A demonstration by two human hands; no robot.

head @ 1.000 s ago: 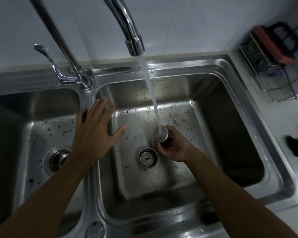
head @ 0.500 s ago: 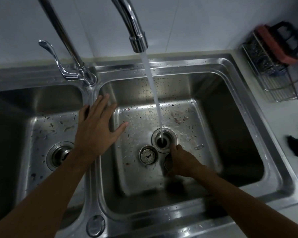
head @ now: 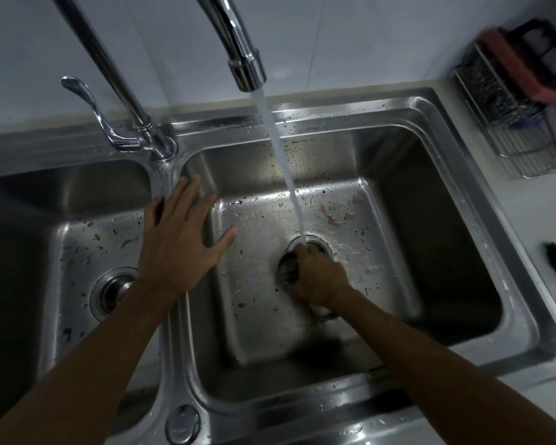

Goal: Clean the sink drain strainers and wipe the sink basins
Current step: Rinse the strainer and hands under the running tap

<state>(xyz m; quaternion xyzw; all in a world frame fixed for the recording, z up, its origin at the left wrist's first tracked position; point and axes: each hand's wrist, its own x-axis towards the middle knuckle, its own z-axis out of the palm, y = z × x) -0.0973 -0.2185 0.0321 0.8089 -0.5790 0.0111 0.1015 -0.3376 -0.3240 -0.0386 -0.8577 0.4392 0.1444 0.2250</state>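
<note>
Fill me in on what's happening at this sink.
A person is cleaning a double steel sink with bare hands. The right hand is down in the right basin, closed around a round metal drain piece beside the drain, under water running from the tap. The left hand lies spread on the divider between basins. Bits of debris speckle both basin floors.

The double stainless-steel sink [head: 456, 175] is wet and flecked with bits of food debris across both basin floors. In the right basin [head: 257, 303], a round metal strainer [head: 288, 268] sits just beside the open drain [head: 318, 244], partly hidden, blurred. The left basin [head: 77, 239] has its drain strainer [head: 111, 292] seated in place.
</note>
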